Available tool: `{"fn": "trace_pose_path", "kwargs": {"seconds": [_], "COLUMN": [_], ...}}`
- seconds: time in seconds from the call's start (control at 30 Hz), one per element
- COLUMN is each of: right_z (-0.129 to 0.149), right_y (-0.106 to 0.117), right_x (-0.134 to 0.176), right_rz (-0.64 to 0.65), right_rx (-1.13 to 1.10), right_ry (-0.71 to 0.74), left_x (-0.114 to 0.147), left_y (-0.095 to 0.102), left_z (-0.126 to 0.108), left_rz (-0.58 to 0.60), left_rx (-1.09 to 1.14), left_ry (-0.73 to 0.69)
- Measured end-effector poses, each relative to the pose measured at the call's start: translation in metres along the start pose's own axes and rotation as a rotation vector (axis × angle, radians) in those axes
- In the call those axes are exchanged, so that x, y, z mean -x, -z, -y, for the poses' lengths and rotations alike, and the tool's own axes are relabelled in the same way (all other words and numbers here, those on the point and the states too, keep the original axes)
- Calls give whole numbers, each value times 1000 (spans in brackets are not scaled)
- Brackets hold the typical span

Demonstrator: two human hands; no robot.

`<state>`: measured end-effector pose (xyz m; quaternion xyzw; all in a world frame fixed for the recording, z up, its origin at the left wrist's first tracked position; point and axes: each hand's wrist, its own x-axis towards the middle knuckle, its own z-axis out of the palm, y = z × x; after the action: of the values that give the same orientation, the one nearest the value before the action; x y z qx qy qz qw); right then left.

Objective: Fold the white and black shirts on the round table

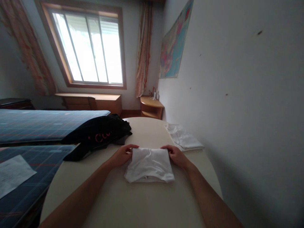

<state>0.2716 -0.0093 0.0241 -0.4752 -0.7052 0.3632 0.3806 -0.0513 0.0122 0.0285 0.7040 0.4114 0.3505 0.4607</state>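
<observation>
White folded cotton garment (149, 164), lying mid-way on the round beige surface (142, 205). We pinch its far corners: left hand (123, 155) and right hand (177, 155), fingers closed on the cloth. Black jacket with red lettering (99, 134) lies to the left; second folded white garment (184, 137) rests near the wall.

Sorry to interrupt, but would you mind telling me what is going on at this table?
A person has both hands on a folded white garment on the round table: left hand at its far left corner, right hand at its far right. Another folded white garment lies by the wall, and a black garment at the left.
</observation>
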Motion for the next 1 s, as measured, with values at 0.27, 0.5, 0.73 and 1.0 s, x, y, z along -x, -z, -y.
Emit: {"fn": "trace_pose_path", "kwargs": {"seconds": [0.27,0.5,0.73,1.0], "right_z": [-8,5,45,45], "right_y": [6,-1,-46,-63], "right_x": [-4,-4,3,7], "right_rz": [-41,-153,-82,204], "right_rx": [-153,239,544,776], "right_ry": [-119,-71,174,-21], "left_x": [-9,-10,9,6], "left_y": [5,1,-34,-41], "left_z": [17,14,-9,10], "left_rz": [-117,-291,-91,84], "left_rx": [158,-191,-705,-974], "left_ry": [109,-4,-329,-163]}}
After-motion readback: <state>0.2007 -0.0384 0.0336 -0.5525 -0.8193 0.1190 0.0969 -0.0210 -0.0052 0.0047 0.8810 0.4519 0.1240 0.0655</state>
